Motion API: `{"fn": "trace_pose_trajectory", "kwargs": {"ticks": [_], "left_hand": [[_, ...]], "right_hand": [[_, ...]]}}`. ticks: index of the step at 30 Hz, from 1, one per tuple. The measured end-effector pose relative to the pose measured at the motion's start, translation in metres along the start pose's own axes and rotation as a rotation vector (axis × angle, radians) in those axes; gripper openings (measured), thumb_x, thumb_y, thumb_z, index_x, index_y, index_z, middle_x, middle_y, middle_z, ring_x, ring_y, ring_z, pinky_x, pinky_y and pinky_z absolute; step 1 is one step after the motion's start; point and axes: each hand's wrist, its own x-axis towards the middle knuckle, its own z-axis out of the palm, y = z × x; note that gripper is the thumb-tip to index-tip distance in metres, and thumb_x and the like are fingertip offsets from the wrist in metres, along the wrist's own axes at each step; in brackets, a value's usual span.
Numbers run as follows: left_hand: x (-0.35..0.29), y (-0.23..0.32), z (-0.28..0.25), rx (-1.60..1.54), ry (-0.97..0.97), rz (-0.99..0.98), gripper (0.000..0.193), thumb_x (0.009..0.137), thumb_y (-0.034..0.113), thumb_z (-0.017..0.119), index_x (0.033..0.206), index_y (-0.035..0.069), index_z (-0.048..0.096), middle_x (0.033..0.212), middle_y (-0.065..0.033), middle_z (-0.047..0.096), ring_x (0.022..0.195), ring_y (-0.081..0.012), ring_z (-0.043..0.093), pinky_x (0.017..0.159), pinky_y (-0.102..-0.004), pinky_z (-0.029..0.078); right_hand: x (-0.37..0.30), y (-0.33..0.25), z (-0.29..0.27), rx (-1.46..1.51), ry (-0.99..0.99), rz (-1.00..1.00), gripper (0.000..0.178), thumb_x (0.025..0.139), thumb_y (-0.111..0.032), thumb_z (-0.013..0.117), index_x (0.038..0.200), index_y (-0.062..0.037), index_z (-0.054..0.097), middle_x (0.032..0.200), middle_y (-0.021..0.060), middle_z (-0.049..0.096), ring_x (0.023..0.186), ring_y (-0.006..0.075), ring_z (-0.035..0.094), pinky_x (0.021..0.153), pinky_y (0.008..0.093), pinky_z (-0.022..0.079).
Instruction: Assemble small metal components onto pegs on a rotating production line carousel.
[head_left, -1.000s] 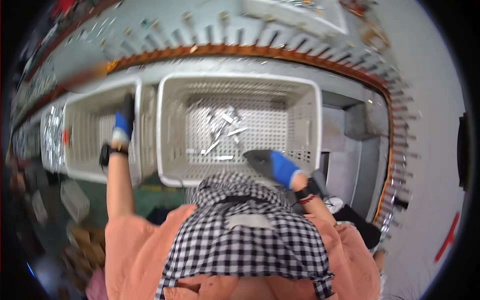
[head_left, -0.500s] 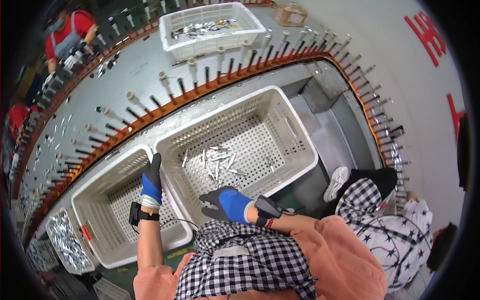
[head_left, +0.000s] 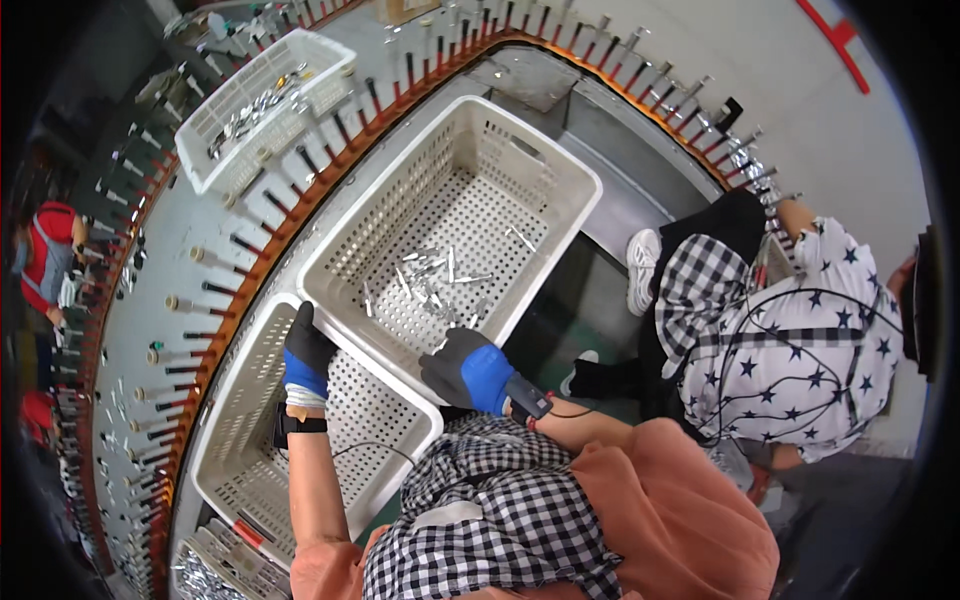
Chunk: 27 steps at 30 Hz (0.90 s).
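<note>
A large pale plastic crate (head_left: 575,245) with perforated walls lies in front of me, its near short side toward me. Slim silvery metal parts (head_left: 440,275) are scattered on its floor. My left hand (head_left: 308,350), in a grey-and-blue glove, is closed at the crate's left corner, where a second pale crate (head_left: 215,420) adjoins it. At the near right corner my right hand (head_left: 466,370), gloved alike, has its fingers curled at the rim. The undersides of both grips are hidden. Each wrist carries a black strapped device.
Upright rods with red and black handles (head_left: 300,215) line the curved orange-edged rail. Beyond it stands a white basket of metal pieces (head_left: 335,50). A co-worker in a star-patterned top (head_left: 790,340) sits to my right; another in red (head_left: 55,255) is far left.
The whole view has turned, with the crates now slanting more steeply. My right hand's fingers, spread before, are now curled at the rim. My left hand stays near the same corner.
</note>
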Motion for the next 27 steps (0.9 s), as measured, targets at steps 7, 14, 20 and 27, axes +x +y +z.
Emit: {"fn": "trace_pose_trajectory", "kwargs": {"ticks": [7, 14, 20, 27], "left_hand": [[-0.073, 0.038, -0.046, 0.659, 0.113, 0.103, 0.047, 0.106, 0.043, 0.066, 0.134, 0.006, 0.07, 0.113, -0.004, 0.075, 0.098, -0.0156, 0.07, 0.086, -0.0308, 0.054], [-0.159, 0.085, -0.121, 0.864, -0.052, 0.149, 0.05, 0.11, 0.042, 0.061, 0.142, 0.004, 0.068, 0.128, -0.0097, 0.074, 0.111, -0.0201, 0.07, 0.096, -0.034, 0.054], [-0.232, 0.115, -0.181, 0.931, -0.094, 0.441, 0.045, 0.113, 0.033, 0.058, 0.142, 0.0, 0.067, 0.131, -0.0126, 0.075, 0.119, -0.022, 0.069, 0.104, -0.0362, 0.053], [-0.285, 0.19, -0.342, 1.447, 0.426, 0.959, 0.039, 0.111, 0.023, 0.059, 0.138, -0.005, 0.068, 0.134, -0.0174, 0.074, 0.123, -0.0263, 0.069, 0.108, -0.0392, 0.051]], "right_hand": [[0.0, -0.007, 0.011, -0.099, -0.042, 0.045, 0.019, 0.094, -0.028, 0.069, 0.083, -0.0139, 0.074, 0.068, 0.0151, 0.067, 0.063, 0.0385, 0.066, 0.059, 0.0492, 0.053], [-0.014, -0.001, 0.022, -0.079, 0.007, 0.211, 0.016, 0.094, -0.018, 0.073, 0.105, -0.0091, 0.081, 0.089, 0.0177, 0.076, 0.081, 0.0404, 0.072, 0.074, 0.0497, 0.058], [-0.028, -0.094, 0.039, 0.45, 0.478, 0.578, 0.027, 0.105, -0.014, 0.066, 0.127, -0.0008, 0.076, 0.114, 0.0172, 0.08, 0.103, 0.0216, 0.076, 0.09, 0.0364, 0.059], [-0.028, -0.273, 0.127, 0.217, 0.161, 0.125, 0.02, 0.097, -0.011, 0.072, 0.116, -0.0069, 0.08, 0.086, 0.0166, 0.073, 0.081, 0.0295, 0.071, 0.074, 0.0407, 0.056]]}}
